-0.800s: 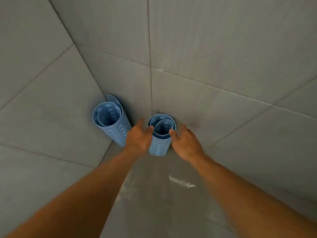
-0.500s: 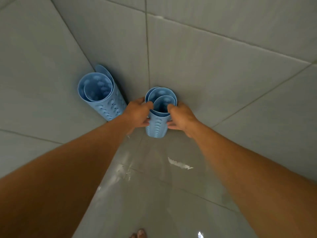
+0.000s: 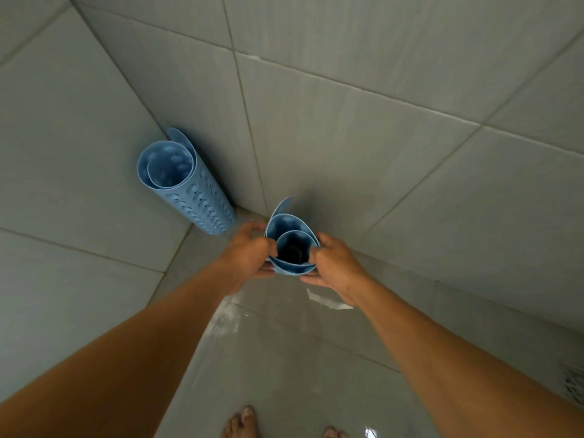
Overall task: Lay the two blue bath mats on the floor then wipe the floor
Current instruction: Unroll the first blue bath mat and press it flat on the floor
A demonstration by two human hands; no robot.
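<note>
Two blue bath mats are rolled into tubes. One rolled mat (image 3: 186, 184) stands upright in the tiled corner, leaning on the left wall. I hold the other rolled mat (image 3: 289, 229) in front of me, its open end facing me. My left hand (image 3: 249, 254) grips its left side with fingers curled round the roll. My right hand (image 3: 335, 263) grips the right side, thumb over the rim. The wet grey floor (image 3: 284, 358) lies below.
Grey tiled walls (image 3: 363, 121) meet in a corner just behind the mats. A white smear (image 3: 328, 303) and water patches lie on the shiny floor. My bare toes (image 3: 241, 422) show at the bottom edge. A floor drain (image 3: 573, 380) sits at the right edge.
Both hands closed round the right-hand rolled mat and lifted it away from the wall toward me. The other roll stayed in the corner.
</note>
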